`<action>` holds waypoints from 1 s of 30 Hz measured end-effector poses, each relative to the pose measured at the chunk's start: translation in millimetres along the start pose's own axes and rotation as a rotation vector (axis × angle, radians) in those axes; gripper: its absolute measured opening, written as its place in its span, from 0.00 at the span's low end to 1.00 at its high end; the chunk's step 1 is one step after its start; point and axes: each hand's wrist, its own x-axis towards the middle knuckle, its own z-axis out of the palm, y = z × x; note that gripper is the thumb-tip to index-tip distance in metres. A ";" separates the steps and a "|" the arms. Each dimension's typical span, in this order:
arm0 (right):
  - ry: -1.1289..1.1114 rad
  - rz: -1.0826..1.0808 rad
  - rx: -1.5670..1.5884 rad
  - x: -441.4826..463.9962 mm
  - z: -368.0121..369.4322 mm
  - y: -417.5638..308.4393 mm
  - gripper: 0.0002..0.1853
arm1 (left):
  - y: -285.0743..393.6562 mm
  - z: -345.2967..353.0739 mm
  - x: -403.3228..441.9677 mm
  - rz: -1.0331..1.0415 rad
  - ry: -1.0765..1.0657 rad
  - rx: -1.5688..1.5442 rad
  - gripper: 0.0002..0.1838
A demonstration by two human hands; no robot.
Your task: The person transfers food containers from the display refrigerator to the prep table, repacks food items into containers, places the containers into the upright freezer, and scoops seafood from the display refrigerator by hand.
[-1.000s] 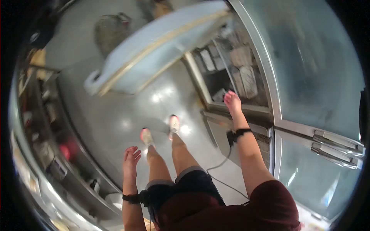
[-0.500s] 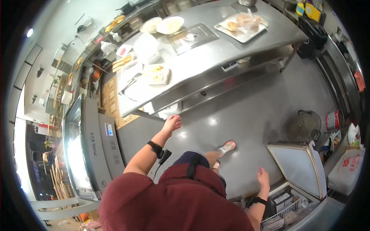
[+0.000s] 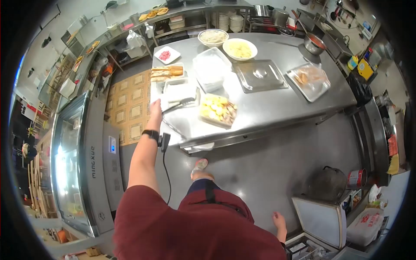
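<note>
My left hand [image 3: 155, 108] is at the left edge of the steel table [image 3: 255, 115], close to a black-handled utensil [image 3: 178, 104]; its fingers are too unclear to read. Near it are a white tray [image 3: 181, 92] and a container of yellow and brown food pieces [image 3: 218, 109]. Low on the right, my right hand [image 3: 279, 220] hangs loosely, fingers apart and holding nothing, beside the raised lid [image 3: 320, 222] of a chest freezer.
Across the table stand two food bowls [image 3: 239, 49], a lidded steel pan [image 3: 261, 76] and a tray with bagged food [image 3: 309, 81]. A glass-fronted cabinet [image 3: 71, 160] is on the left. A dark round basket [image 3: 326, 184] and a red tin [image 3: 357, 178] are at right.
The view has swung from the freezer and glass doors to the steel table, which is now closer. My left hand has moved forward from beside my body to the table's edge.
</note>
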 end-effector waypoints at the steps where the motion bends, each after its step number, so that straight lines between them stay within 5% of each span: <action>1: -0.007 0.023 -0.038 6.7 8.2 -20.4 0.20 | 9.2 9.4 32.3 0.028 0.080 0.028 0.17; 4: -0.044 0.048 -0.119 18.1 29.4 -98.7 0.19 | -9.2 30.4 147.4 0.201 0.077 0.407 0.16; 9: -0.208 -0.013 0.135 34.8 38.9 -238.2 0.19 | -13.7 48.2 205.5 -0.246 -0.231 0.150 0.23; 14: 0.015 -0.049 0.184 27.3 17.7 -317.4 0.16 | 13.7 49.0 181.0 -0.417 -0.546 -0.029 0.28; 16: -0.057 -0.065 0.071 40.2 17.4 -319.2 0.17 | 56.6 46.0 149.4 -0.314 -0.597 -0.047 0.31; 17: -0.114 -0.082 -0.013 49.1 20.2 -309.7 0.18 | 32.4 42.1 166.2 0.004 -0.704 0.086 0.33; 20: -0.148 -0.097 -0.094 67.6 13.1 -322.8 0.18 | 7.9 57.1 196.2 -0.209 -0.376 -0.045 0.18; 21: -0.112 -0.102 -0.094 63.4 5.6 -340.4 0.17 | -63.3 82.1 256.3 -0.440 -0.191 -0.451 0.15; 22: -0.056 -0.082 -0.081 58.1 3.6 -350.2 0.17 | -47.8 67.5 248.2 -0.130 -0.256 -0.239 0.15; 26: 0.032 -0.176 -0.050 82.6 18.3 -317.8 0.15 | 41.3 14.6 224.9 0.307 -0.483 0.739 0.17; 27: 0.017 -0.206 -0.009 74.9 11.8 -331.3 0.15 | 75.4 9.9 204.3 0.338 -0.591 0.740 0.15; 29: 0.021 -0.207 -0.004 68.0 20.3 -325.8 0.13 | 115.6 14.9 145.5 -0.231 -0.604 -0.021 0.19; 30: -0.008 -0.167 -0.023 63.6 22.9 -317.4 0.14 | 126.8 13.7 135.1 0.084 -0.774 0.331 0.23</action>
